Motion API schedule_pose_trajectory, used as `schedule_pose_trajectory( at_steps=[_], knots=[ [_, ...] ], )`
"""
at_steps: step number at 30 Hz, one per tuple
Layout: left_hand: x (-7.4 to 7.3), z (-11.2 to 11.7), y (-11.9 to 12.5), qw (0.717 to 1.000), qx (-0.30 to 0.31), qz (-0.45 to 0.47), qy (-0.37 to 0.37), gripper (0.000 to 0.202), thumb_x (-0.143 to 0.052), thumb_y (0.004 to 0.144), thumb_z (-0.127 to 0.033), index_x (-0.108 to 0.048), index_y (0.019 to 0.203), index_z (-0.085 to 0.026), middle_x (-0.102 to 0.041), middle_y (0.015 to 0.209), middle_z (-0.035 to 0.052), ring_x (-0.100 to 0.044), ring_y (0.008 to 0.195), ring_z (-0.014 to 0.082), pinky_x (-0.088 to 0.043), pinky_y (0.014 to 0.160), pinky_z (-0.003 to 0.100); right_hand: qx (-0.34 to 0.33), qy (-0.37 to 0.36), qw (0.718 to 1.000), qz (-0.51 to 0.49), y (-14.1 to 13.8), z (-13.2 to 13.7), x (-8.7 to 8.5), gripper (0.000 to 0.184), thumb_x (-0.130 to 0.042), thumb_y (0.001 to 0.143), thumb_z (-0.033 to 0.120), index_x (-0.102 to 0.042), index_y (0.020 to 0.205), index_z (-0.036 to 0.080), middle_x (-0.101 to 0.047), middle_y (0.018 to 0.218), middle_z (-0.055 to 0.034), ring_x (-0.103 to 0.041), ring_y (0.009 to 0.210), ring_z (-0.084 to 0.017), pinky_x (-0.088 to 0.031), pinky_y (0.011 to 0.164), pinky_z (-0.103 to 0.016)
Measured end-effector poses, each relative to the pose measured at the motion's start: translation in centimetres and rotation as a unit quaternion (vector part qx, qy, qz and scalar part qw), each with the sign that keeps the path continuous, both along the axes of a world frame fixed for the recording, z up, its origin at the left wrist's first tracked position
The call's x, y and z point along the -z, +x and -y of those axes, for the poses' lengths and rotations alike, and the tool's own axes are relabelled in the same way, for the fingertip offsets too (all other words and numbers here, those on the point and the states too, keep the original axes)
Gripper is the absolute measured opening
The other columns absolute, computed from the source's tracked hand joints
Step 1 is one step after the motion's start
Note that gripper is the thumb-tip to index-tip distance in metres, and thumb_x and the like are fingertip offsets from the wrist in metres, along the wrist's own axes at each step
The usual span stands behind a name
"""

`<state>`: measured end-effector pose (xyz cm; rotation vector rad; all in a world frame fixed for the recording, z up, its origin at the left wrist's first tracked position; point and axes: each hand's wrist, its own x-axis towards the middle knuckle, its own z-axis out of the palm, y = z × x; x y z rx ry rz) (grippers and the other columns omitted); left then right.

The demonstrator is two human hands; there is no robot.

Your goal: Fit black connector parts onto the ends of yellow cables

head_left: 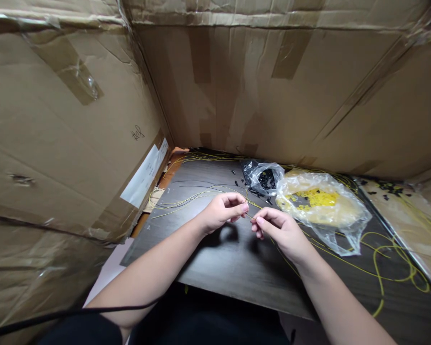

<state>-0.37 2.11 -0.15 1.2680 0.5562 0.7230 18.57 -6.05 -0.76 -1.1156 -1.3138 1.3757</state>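
My left hand (224, 211) and my right hand (278, 230) meet above the dark table (233, 268), fingertips almost touching. Both are pinched shut on a thin yellow wire (204, 195) that trails off to the left and runs back under my right wrist. What sits at the fingertips is too small to make out. Just beyond my right hand lies a clear plastic bag of small yellow parts (318, 199). A smaller clear bag of small black parts (266, 178) lies behind it.
Tall cardboard boxes (68, 124) wall in the table on the left and at the back. More yellow wire (395, 258) loops at the right. Loose black parts (388, 189) are scattered on a cardboard sheet at the far right. A black cable (57, 316) crosses the lower left.
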Motion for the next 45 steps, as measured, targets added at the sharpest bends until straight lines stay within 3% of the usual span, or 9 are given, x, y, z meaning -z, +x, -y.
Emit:
schedule_pose_trajectory(
  at_steps=[5, 11, 17, 21, 26, 30, 36, 40, 45],
  knots=[
    [-0.5, -0.2, -0.3, 0.999, 0.016, -0.023, 0.029, 0.041, -0.082, 0.071, -0.047, -0.061, 0.076, -0.012, -0.057, 0.07, -0.0003, -0.046, 0.059, 0.0061, -0.034, 0.054, 0.02, -0.005, 0.006, 1.0, 0.02, 0.2, 0.0, -0.1, 0.028, -0.064, 0.093, 0.045, -0.067, 0.09, 0.017, -0.07, 0.081, -0.0048, -0.062, 0.066, -0.013, -0.051, 0.063, -0.026],
    [-0.5, -0.3, -0.5, 0.996, 0.059, -0.048, 0.055, 0.038, -0.08, 0.073, -0.044, -0.062, 0.078, -0.011, -0.056, 0.071, -0.0006, -0.048, 0.066, 0.0083, -0.039, 0.064, 0.022, 0.013, 0.078, 0.983, 0.169, 0.4, 0.0, -0.7, 0.026, -0.058, 0.096, 0.039, -0.069, 0.087, 0.017, -0.072, 0.082, -0.0048, -0.066, 0.073, -0.016, -0.051, 0.071, -0.028],
    [-0.3, -0.5, -0.4, 0.997, 0.029, -0.047, 0.056, 0.037, -0.081, 0.072, -0.043, -0.062, 0.077, -0.011, -0.055, 0.071, -0.0014, -0.047, 0.063, 0.0073, -0.037, 0.061, 0.022, -0.006, 0.133, 0.956, 0.261, 0.4, 0.4, -1.7, 0.02, -0.057, 0.095, 0.03, -0.071, 0.084, 0.02, -0.075, 0.08, -0.0017, -0.07, 0.072, -0.016, -0.052, 0.071, -0.027],
    [0.0, -0.6, -0.3, 0.997, -0.017, -0.036, 0.062, 0.038, -0.082, 0.071, -0.043, -0.061, 0.076, -0.011, -0.054, 0.07, -0.002, -0.046, 0.061, 0.0062, -0.036, 0.059, 0.021, -0.008, 0.174, 0.944, 0.281, 0.3, 0.5, -1.3, 0.017, -0.056, 0.097, 0.03, -0.07, 0.092, 0.022, -0.075, 0.081, -0.0007, -0.07, 0.072, -0.015, -0.052, 0.071, -0.026],
    [-0.4, -0.4, -0.3, 0.998, -0.026, -0.027, 0.055, 0.039, -0.083, 0.07, -0.044, -0.062, 0.074, -0.01, -0.054, 0.066, -0.002, -0.045, 0.057, 0.0051, -0.034, 0.054, 0.019, 0.037, 0.221, 0.942, 0.249, 0.2, 0.6, -0.5, 0.013, -0.052, 0.098, 0.022, -0.059, 0.109, 0.022, -0.071, 0.085, -0.0017, -0.068, 0.071, -0.014, -0.053, 0.069, -0.026],
    [-0.7, 0.0, -0.4, 0.999, -0.018, -0.006, 0.033, 0.039, -0.083, 0.07, -0.043, -0.06, 0.073, -0.011, -0.054, 0.06, -0.0035, -0.041, 0.046, 0.0031, -0.03, 0.044, 0.018, 0.017, 0.265, 0.926, 0.27, 0.1, 0.9, -0.5, 0.011, -0.053, 0.095, 0.014, -0.058, 0.101, 0.022, -0.066, 0.078, 0.0004, -0.063, 0.067, -0.012, -0.049, 0.066, -0.025],
    [-0.4, 0.4, -0.2, 1.0, -0.014, 0.002, 0.022, 0.041, -0.085, 0.069, -0.045, -0.061, 0.073, -0.012, -0.056, 0.055, -0.0032, -0.046, 0.042, 0.0047, -0.037, 0.042, 0.018, 0.012, 0.338, 0.895, 0.292, -0.2, 1.2, -1.0, 0.02, -0.053, 0.09, 0.007, -0.065, 0.098, 0.021, -0.066, 0.078, 0.0007, -0.06, 0.066, -0.011, -0.046, 0.065, -0.024],
    [-0.2, 0.6, -0.1, 0.999, -0.028, 0.016, 0.006, 0.041, -0.085, 0.068, -0.045, -0.061, 0.072, -0.012, -0.056, 0.054, -0.0035, -0.048, 0.042, 0.0051, -0.038, 0.042, 0.018, 0.021, 0.335, 0.9, 0.28, -0.5, 1.3, -1.0, 0.025, -0.053, 0.089, 0.007, -0.068, 0.102, 0.021, -0.067, 0.077, 0.0015, -0.06, 0.064, -0.01, -0.046, 0.064, -0.023],
    [-0.3, 0.8, 0.1, 0.999, -0.034, 0.025, -0.002, 0.042, -0.087, 0.065, -0.044, -0.061, 0.071, -0.012, -0.06, 0.058, -0.0018, -0.048, 0.042, 0.0045, -0.038, 0.041, 0.018, -0.001, 0.334, 0.903, 0.269, -0.8, 1.5, -1.1, 0.025, -0.05, 0.085, 0.005, -0.069, 0.092, 0.02, -0.063, 0.07, 0.003, -0.054, 0.057, -0.008, -0.041, 0.058, -0.021]
  ],
)
